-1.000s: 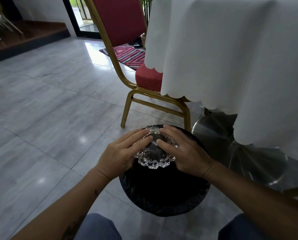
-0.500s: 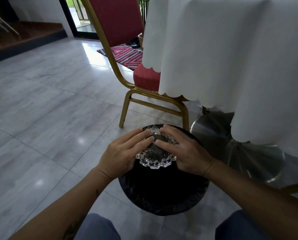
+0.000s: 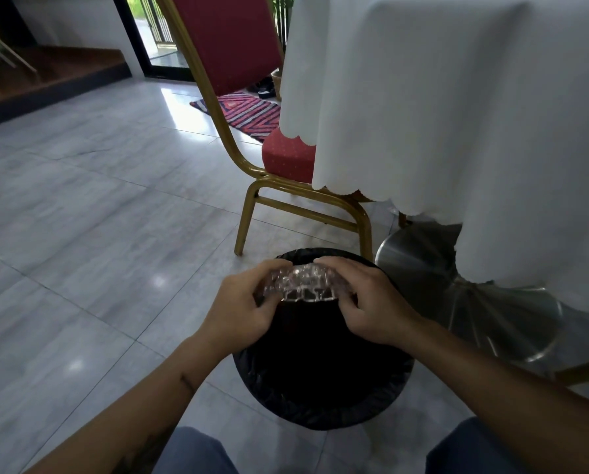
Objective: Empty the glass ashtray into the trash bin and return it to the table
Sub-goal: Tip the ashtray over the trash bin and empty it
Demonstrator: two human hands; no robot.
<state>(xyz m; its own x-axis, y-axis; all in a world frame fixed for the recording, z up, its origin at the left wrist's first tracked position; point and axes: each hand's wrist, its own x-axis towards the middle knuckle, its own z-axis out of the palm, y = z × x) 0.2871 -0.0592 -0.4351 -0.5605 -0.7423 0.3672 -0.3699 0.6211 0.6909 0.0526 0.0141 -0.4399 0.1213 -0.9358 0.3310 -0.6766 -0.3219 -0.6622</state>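
A cut-glass ashtray (image 3: 301, 283) hangs over the mouth of a round trash bin (image 3: 324, 401) lined with a black bag. It is turned nearly edge-on to me, its scalloped rim showing. My left hand (image 3: 242, 311) grips its left side and my right hand (image 3: 371, 302) grips its right side, fingers curled over the top. The bin's inside is dark and I cannot see its contents. The table (image 3: 457, 97), under a long white cloth, rises at the right.
A red chair with a gold frame (image 3: 252, 148) stands just behind the bin, half under the cloth. The table's shiny metal base (image 3: 474, 302) sits right of the bin. Grey tiled floor spreads to the left. My knees show at the bottom edge.
Both hands have tipped the ashtray from showing its underside to nearly edge-on, shifting their grip to its sides. It stays over the bin.
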